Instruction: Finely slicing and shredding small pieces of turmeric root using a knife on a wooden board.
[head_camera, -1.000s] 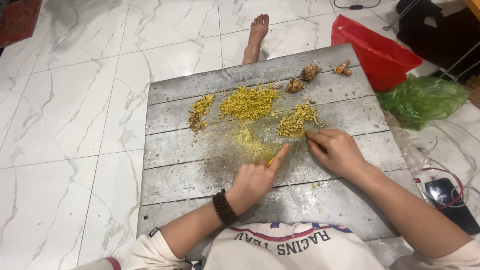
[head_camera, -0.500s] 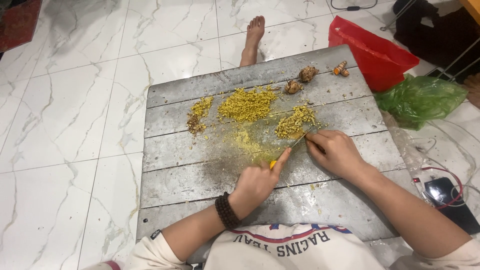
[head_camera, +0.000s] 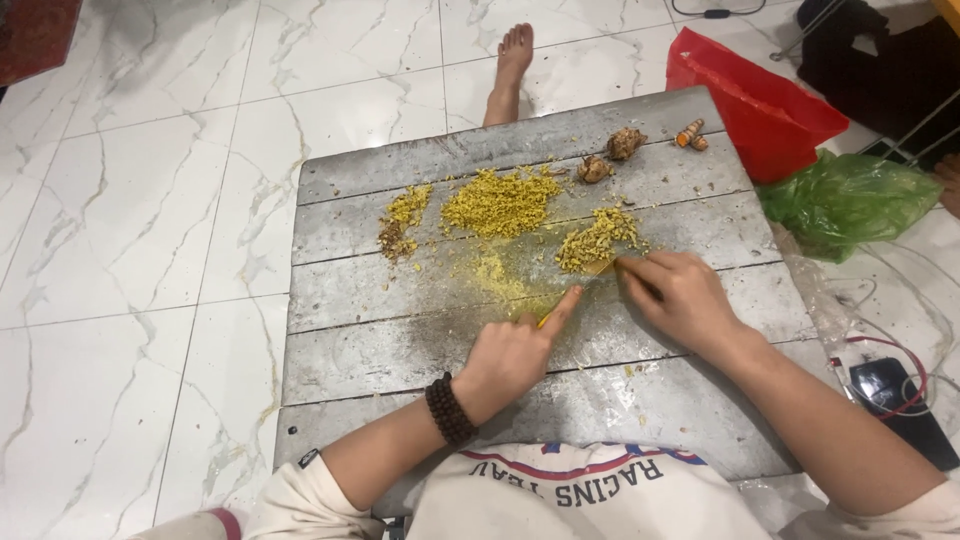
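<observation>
While the left hand (head_camera: 510, 355) is curled, forefinger stretched out along a yellow root piece (head_camera: 548, 315) pressed to the grey board (head_camera: 400, 340), the right hand (head_camera: 680, 295) is closed around a knife (head_camera: 607, 268) whose blade lies flat just beside that fingertip. Beyond both hands lie yellow chopped heaps (head_camera: 500, 202) and whole roots (head_camera: 625, 143). Past the right hand, off the board, sit a red bag (head_camera: 750, 100) and a crumpled green bag (head_camera: 850, 200).

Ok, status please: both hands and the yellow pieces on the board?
Left hand pins a yellow root piece. Right hand holds a knife beside it. Chopped piles on grey board; nothing blocking.
</observation>
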